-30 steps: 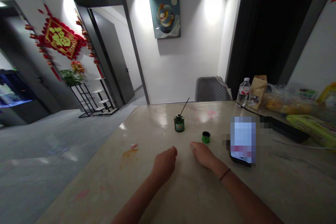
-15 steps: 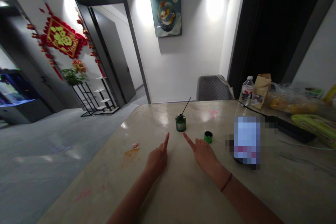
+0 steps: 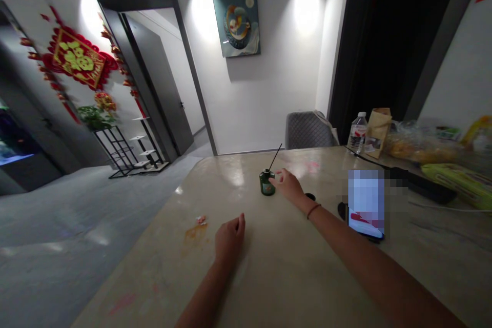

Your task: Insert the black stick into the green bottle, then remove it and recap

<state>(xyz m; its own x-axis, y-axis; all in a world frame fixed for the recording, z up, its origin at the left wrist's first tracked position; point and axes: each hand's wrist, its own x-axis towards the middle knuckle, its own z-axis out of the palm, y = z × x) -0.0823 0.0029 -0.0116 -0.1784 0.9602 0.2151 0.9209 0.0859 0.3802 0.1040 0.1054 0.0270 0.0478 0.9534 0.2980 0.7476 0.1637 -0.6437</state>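
Observation:
A small dark green glass bottle [image 3: 267, 185] with a pale label stands upright on the table [image 3: 265, 271]. From its mouth a thin dark stick [image 3: 275, 156] leans to the right. My right hand [image 3: 288, 184] is at the bottle's right side, thumb and forefinger apart around its shoulder; whether they touch the glass I cannot tell. Its wrist wears a dark red cord. Behind that wrist shows the black top of a cap [image 3: 310, 197], mostly hidden. Nearer to me, my left hand [image 3: 229, 236] rests on the table with curled fingers, nothing visible in it.
On the right a lit phone [image 3: 366, 210] stands propped up. Behind it are a black bar-shaped object [image 3: 426, 184], a water bottle [image 3: 358, 132], a paper bag [image 3: 377, 133] and plastic bags of food. A chair [image 3: 309, 130] is at the far edge. An orange stain [image 3: 195, 234] marks the left.
My right hand has moved forward from in front of the bottle to its right side, and its pointing finger has bent. My left forefinger, stretched out before, has curled in. The view has shifted slightly.

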